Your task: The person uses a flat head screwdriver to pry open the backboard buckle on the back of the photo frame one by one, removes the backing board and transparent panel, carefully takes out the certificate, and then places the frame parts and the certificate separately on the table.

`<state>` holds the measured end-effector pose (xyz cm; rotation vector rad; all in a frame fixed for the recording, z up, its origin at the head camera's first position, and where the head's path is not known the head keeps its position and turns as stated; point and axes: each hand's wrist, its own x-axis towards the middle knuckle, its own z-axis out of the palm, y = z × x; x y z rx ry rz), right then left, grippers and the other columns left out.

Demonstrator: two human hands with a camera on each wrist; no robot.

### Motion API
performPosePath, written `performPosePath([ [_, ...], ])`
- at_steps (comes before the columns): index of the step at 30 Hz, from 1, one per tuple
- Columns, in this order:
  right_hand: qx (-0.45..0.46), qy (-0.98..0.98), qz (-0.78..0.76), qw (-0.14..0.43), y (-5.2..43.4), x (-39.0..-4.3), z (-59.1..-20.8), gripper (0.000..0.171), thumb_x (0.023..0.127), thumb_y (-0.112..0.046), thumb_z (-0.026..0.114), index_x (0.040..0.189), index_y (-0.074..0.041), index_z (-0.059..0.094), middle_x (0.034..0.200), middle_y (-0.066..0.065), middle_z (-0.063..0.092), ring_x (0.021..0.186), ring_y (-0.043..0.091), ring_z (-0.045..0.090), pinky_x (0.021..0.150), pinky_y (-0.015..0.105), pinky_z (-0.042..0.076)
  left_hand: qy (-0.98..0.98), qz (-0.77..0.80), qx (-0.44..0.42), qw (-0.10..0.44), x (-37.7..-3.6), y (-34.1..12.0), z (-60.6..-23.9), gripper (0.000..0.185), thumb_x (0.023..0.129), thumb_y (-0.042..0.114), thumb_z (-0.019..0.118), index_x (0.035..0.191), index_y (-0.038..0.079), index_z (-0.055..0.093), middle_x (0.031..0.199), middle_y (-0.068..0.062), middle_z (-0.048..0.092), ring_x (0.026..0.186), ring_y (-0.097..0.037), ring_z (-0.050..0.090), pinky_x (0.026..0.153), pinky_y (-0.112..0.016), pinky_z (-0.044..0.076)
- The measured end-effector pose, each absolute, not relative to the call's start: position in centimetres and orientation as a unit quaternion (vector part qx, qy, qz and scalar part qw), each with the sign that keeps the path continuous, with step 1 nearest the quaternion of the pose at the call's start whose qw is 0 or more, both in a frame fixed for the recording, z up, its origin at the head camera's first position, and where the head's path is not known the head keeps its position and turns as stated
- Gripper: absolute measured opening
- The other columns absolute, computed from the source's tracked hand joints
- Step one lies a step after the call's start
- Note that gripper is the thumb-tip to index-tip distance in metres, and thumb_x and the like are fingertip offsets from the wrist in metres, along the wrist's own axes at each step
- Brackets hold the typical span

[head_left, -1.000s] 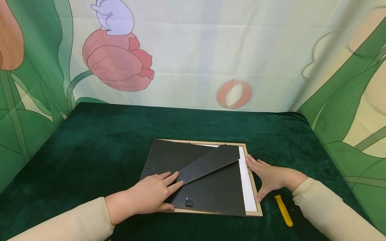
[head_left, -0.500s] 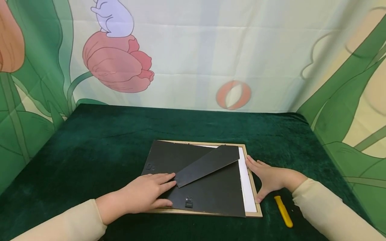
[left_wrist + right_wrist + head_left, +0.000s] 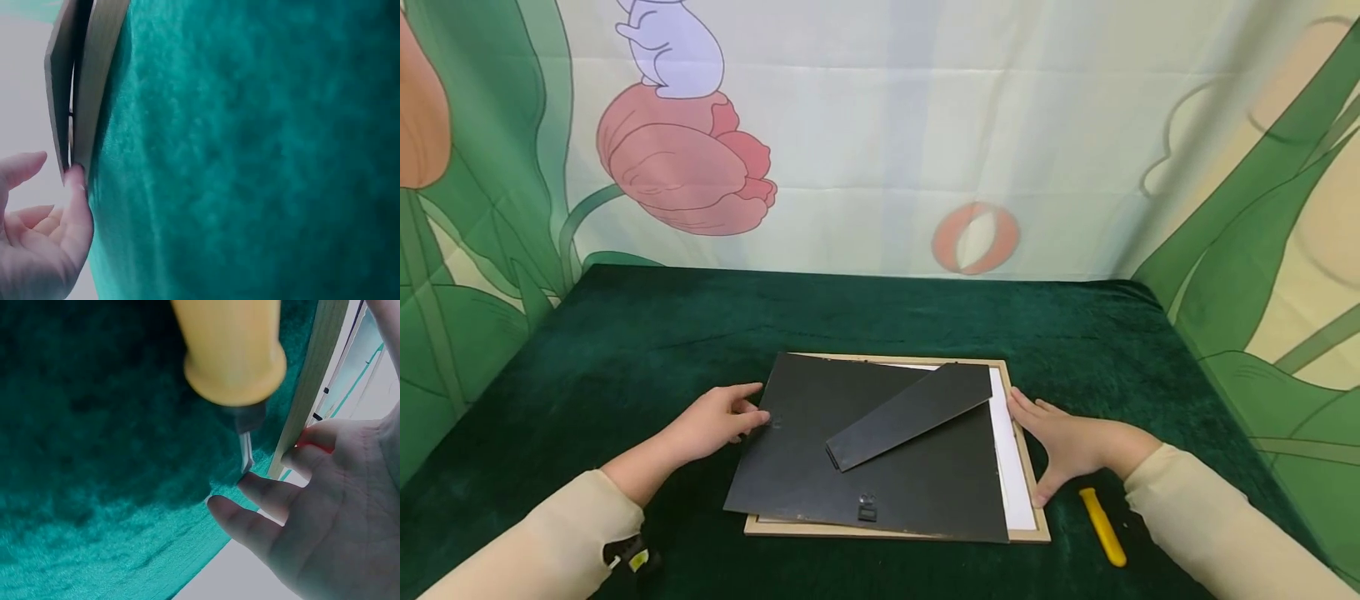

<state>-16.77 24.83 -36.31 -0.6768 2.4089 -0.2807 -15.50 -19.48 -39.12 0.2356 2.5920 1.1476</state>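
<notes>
Centrally, lower half of my head view: one wooden frame (image 3: 820,530); upon it, one black backing board (image 3: 917,487), askew, left edge overhanging. Left hand (image 3: 718,419), lower left: fingertips at that edge; whether pinching it, I cannot tell. Right hand (image 3: 1071,437), lower right: thumb and fingers spread apart, touching the frame's side. Beside it, one yellow-handled tool (image 3: 1102,527). Handling note: I'd brace the frame, shift the board levelly and spare the white sheet (image 3: 1013,467) beneath.

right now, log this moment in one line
left hand: at left edge of black board; right hand: touching right side of wooden frame; black board: askew on wooden frame; yellow-handled tool: on green cloth
</notes>
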Motion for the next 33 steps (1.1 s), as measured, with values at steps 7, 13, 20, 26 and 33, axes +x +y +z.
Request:
performPosePath([
  [7,-0.252,0.912,-0.106,0.305,24.9,-16.7,-36.3,0.123,0.049,-0.053,0.072,0.136,-0.005,-0.001,0.140,0.013,-0.009,0.123,0.038,0.003,0.095,0.049,0.017,0.833,0.512,0.024,0.208,-16.2,-19.7,-40.1,0.055,0.082,0.029,0.055,0.124,-0.001,0.039,0.093,-0.009,0.060,0.078,-0.020,0.057,0.070,-0.036,0.047],
  [13,-0.253,0.911,-0.109,0.308,24.9,-16.7,-36.2,0.123,0.050,-0.053,0.072,0.136,-0.004,-0.001,0.140,0.014,-0.009,0.124,0.037,0.002,0.095,0.049,0.016,0.782,0.577,0.005,0.235,-16.4,-20.0,-40.6,0.040,0.083,0.025,0.053,0.112,-0.003,0.048,0.091,-0.013,0.059,0.079,-0.024,0.057,0.071,-0.035,0.046],
  [20,-0.250,0.910,-0.115,0.310,24.9,-16.8,-36.3,0.123,0.050,-0.053,0.072,0.136,-0.005,-0.002,0.140,0.013,-0.009,0.124,0.037,0.002,0.095,0.049,0.016,0.687,0.666,0.028,0.290,-15.8,-21.2,-40.9,0.034,0.086,0.020,0.049,0.108,-0.005,0.042,0.096,-0.017,0.056,0.085,-0.028,0.056,0.074,-0.037,0.045],
  [26,-0.246,0.912,-0.111,0.309,25.0,-16.9,-36.3,0.124,0.049,-0.053,0.072,0.136,-0.005,-0.002,0.140,0.012,-0.010,0.124,0.037,0.002,0.095,0.049,0.016,0.598,0.731,0.040,0.326,-14.6,-22.1,-40.2,0.038,0.089,0.013,0.044,0.118,-0.005,0.030,0.103,-0.017,0.055,0.091,-0.029,0.055,0.079,-0.039,0.041],
  [33,-0.249,0.913,-0.106,0.306,25.2,-16.9,-36.4,0.124,0.049,-0.054,0.071,0.136,-0.005,-0.001,0.140,0.012,-0.010,0.124,0.037,0.003,0.095,0.049,0.017,0.533,0.779,0.081,0.320,-12.8,-22.0,-39.5,0.044,0.090,0.007,0.038,0.128,-0.004,0.019,0.108,-0.018,0.054,0.093,-0.029,0.054,0.081,-0.041,0.039],
])
